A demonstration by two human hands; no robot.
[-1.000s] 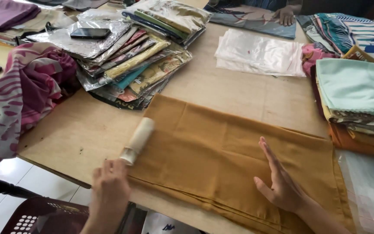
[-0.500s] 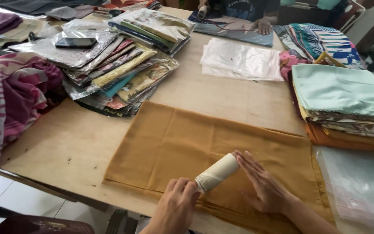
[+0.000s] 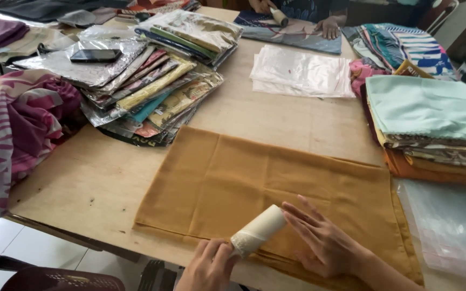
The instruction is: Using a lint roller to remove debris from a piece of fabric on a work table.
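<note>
Mustard cloth (image 3: 276,183) lies flat on wood table (image 3: 82,183) under both hands; R hand (image 3: 327,245) pressed flat, fingers spread, just right of lint roller (image 3: 257,230), L hand (image 3: 208,267) closed on its handle.

A cream lint roller (image 3: 257,230) lies tilted on a flat, folded mustard-brown cloth (image 3: 276,183) spread across the wooden counter (image 3: 87,178).

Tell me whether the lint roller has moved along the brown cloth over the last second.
Yes. The lint roller went from the brown cloth's left edge rightward to its near edge, close beside the right hand. The left hand holds its handle.
</note>
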